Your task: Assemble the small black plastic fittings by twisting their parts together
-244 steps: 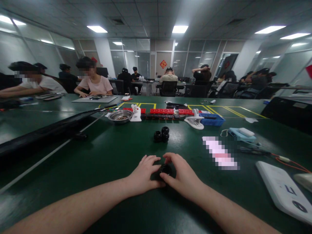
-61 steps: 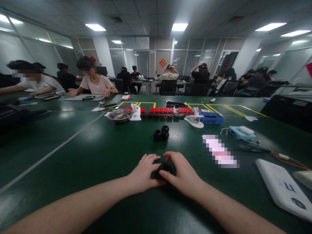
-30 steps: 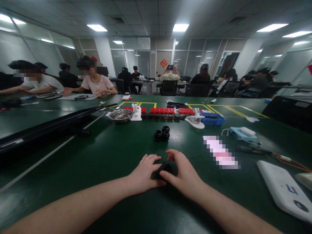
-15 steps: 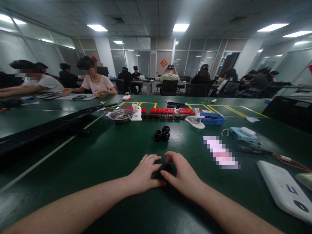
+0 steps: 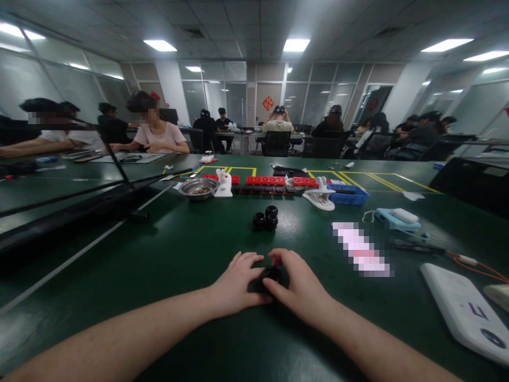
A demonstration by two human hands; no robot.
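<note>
A glossy black ring-shaped piece, like a small wheel (image 5: pixel 272 274), sits on the green table between my hands, partly hidden by fingers. My right hand (image 5: pixel 299 284) curves around its right side, thumb across the near top and index finger behind it. At its left, my left hand (image 5: pixel 235 283) rests with fingers stretched out; thumb and index finger lie close beside the piece, and contact there is hard to tell. Farther forward stand several similar black wheel-like pieces (image 5: pixel 271 212), one stacked above others.
At the back are a metal bowl (image 5: pixel 199 194), a white clip (image 5: pixel 319 199), red strips (image 5: pixel 265 180) and a blue tray (image 5: pixel 350 199). Rightward lie a light-blue device (image 5: pixel 397 218) and a white phone-like object (image 5: pixel 463 305). A long black frame (image 5: pixel 79 217) stretches along the left. Co-workers sit beyond.
A thin black bar now stands raised from the long black frame on the left, where the frame lay low before. My hands and the black piece show almost no movement.
</note>
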